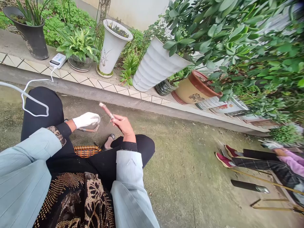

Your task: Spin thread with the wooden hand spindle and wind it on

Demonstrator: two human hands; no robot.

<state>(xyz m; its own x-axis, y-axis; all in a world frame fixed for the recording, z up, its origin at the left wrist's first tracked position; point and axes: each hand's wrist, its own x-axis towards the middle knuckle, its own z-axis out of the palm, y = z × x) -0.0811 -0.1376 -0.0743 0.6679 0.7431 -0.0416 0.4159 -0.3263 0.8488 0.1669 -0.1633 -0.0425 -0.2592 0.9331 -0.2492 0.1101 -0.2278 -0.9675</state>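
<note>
My right hand (123, 124) is bare and pinches a short pinkish-brown stick (107, 110) near its lower end, its pale tip slanting up and to the left. To its left, my left hand (85, 120) wears a white glove, with the fingers curled together. A fine thread (103, 116) seems to run from the gloved fingers to the stick. Just below the glove is a brownish bent piece (91, 129), partly hidden; I cannot tell what it is. An orange-and-black woven item (86, 151) lies between my legs.
A tiled ledge (97, 84) carries several potted plants, including a white ribbed pot (158, 65) and a tan pot (194, 88). A white power bank (58, 60) trails a white cable (35, 80) past my knee. Another person in red shoes (223, 160) sits at right, beside a dark cylinder (248, 186).
</note>
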